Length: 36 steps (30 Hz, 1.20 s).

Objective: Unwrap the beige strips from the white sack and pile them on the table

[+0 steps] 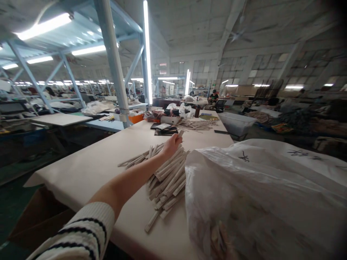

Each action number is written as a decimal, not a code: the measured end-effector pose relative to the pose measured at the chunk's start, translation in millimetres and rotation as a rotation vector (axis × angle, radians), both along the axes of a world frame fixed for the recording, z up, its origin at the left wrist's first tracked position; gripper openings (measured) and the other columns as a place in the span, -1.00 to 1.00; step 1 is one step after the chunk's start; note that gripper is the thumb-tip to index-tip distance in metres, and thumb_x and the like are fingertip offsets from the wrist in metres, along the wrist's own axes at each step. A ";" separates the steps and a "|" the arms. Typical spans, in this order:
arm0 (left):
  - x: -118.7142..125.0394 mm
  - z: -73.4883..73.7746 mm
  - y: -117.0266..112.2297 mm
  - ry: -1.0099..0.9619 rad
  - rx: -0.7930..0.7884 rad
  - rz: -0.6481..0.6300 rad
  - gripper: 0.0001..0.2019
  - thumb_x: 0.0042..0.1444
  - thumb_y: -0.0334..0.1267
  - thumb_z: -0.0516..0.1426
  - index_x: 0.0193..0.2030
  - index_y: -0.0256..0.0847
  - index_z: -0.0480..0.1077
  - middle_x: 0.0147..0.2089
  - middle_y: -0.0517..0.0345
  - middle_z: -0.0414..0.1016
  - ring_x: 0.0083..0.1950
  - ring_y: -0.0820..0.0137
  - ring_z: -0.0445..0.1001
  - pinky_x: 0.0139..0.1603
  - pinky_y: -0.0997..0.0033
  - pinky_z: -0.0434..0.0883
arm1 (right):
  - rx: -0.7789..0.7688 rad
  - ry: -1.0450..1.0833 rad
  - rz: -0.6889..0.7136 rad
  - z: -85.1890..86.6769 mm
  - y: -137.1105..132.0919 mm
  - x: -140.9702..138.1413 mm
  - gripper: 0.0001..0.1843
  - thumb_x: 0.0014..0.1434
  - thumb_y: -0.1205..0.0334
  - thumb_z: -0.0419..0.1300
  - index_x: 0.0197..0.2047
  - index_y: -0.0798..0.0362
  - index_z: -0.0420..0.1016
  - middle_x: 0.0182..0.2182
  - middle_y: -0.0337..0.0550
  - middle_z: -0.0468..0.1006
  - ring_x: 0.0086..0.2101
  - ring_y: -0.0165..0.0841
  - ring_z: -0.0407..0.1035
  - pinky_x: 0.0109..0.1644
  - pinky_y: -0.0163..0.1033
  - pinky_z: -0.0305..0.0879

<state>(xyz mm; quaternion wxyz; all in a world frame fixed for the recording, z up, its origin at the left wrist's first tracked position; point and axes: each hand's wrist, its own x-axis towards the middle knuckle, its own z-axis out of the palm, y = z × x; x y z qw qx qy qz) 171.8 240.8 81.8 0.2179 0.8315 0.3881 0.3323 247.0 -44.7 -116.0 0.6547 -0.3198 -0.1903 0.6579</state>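
Note:
My left hand (pixel 172 143) reaches out over a loose pile of flat beige strips (pixel 170 180) on the table. Its fingers are closed around a short pale strip (pixel 180 133), whose end sticks up past the thumb. At the lower right, a large translucent plastic bag (pixel 260 187) with dark handwriting lies beside the pile and overlaps its right side. Low at the bag's near edge, my right hand (pixel 222 238) shows dimly and blurred, partly covered by the plastic. What its fingers do there is hidden.
Beyond the pile lie dark flat pieces (pixel 164 129) and another spread of beige strips (pixel 197 124). A clear plastic bin (pixel 237 122) stands right of the table (pixel 89 169). A blue metal post (pixel 114 61) rises at left; a person (pixel 213 97) sits farther back.

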 end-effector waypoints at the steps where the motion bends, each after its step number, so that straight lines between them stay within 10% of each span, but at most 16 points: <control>1: -3.1 6.9 -16.9 -0.015 0.016 -0.048 -0.82 0.21 -0.20 -0.08 -0.21 -0.23 0.26 -0.34 0.19 0.43 -0.34 0.53 0.36 -0.28 0.56 0.26 | -0.018 0.034 -0.036 2.8 -1.1 -3.8 -0.66 -0.10 -0.07 0.28 -0.64 -0.03 0.34 -0.78 -0.39 0.14 -0.73 -0.52 0.04 -0.69 -0.32 0.03; 6: -37.1 16.0 -128.3 0.089 -0.026 -0.340 -0.79 0.19 -0.18 -0.11 -0.24 -0.22 0.26 -0.55 0.32 0.25 -0.53 0.56 0.20 -0.48 0.59 0.17 | -0.033 0.166 -0.088 42.0 -11.4 -20.3 -0.66 -0.08 -0.02 0.28 -0.53 0.07 0.35 -0.74 -0.44 0.03 -0.70 -0.58 -0.13 -0.64 -0.38 -0.11; 13: -97.7 -22.5 -226.2 0.492 -0.685 -0.498 -0.72 0.15 -0.09 -0.08 -0.42 -0.22 0.27 -0.61 0.33 0.25 -0.63 0.59 0.16 -0.63 0.62 0.10 | 0.003 0.143 -0.261 77.2 -8.2 -30.7 -0.55 -0.08 -0.05 0.27 -0.66 0.08 0.18 -0.76 -0.44 0.02 -0.70 -0.60 -0.18 -0.64 -0.37 -0.22; 22: -98.5 -32.0 -233.3 0.367 -0.950 -0.471 -0.70 0.06 -0.02 -0.02 -0.35 -0.26 0.27 -0.61 0.32 0.32 -0.69 0.62 0.16 -0.69 0.63 0.07 | -0.133 -0.049 -0.444 77.4 -18.4 -46.6 -0.62 -0.18 -0.05 0.32 -0.62 0.08 0.34 -0.72 -0.39 0.19 -0.66 -0.56 0.02 -0.61 -0.37 -0.03; 28: -106.4 -43.7 -231.6 0.377 -0.844 -0.462 -0.71 0.09 -0.05 -0.04 -0.41 -0.25 0.26 -0.57 0.29 0.36 -0.64 0.61 0.23 -0.64 0.63 0.15 | -0.021 -0.365 -0.313 76.4 -26.8 -57.8 -0.65 -0.06 -0.01 0.26 -0.62 0.09 0.37 -0.71 -0.36 0.20 -0.64 -0.55 0.02 -0.60 -0.36 -0.06; 36: -149.6 -56.1 -223.0 0.360 -0.821 -0.395 -0.69 0.14 -0.03 -0.10 -0.38 -0.24 0.24 -0.62 0.36 0.18 -0.63 0.60 0.13 -0.62 0.61 0.10 | -0.117 -0.231 -0.371 84.6 -25.8 -60.5 -0.68 -0.17 0.00 0.33 -0.49 0.09 0.46 -0.68 -0.38 0.22 -0.63 -0.54 0.03 -0.59 -0.37 0.00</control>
